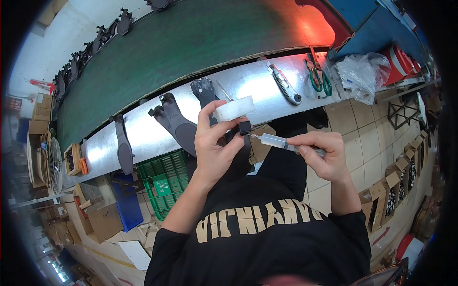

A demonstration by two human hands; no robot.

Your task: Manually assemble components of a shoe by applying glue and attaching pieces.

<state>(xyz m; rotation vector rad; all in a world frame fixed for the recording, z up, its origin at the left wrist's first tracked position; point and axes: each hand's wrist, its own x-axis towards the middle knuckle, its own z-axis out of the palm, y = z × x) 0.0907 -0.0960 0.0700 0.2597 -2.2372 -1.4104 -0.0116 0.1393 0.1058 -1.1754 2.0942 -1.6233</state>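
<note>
My left hand (213,148) is closed, its fingertips pinching a small black square-ended part (244,127). A whitish translucent block-like piece (234,108) lies against the upper fingers of that hand; whether they grip it I cannot tell. In my right hand (324,155) is a clear syringe (276,142), held between thumb and fingers and pointing left. Its thin tip is at the lower right of the black part; whether they touch is too small to tell. Dark elongated parts (124,145) lie on the metal bench, one dark curved part (179,121) left of my left hand.
Beyond the metal bench (305,100) runs a wide green belt (191,43). A utility knife (285,85) and green-handled scissors (318,80) lie on the bench, with a clear plastic bag (365,74) to the right. Below stands a green crate (164,178); cardboard boxes (379,193) line the right floor.
</note>
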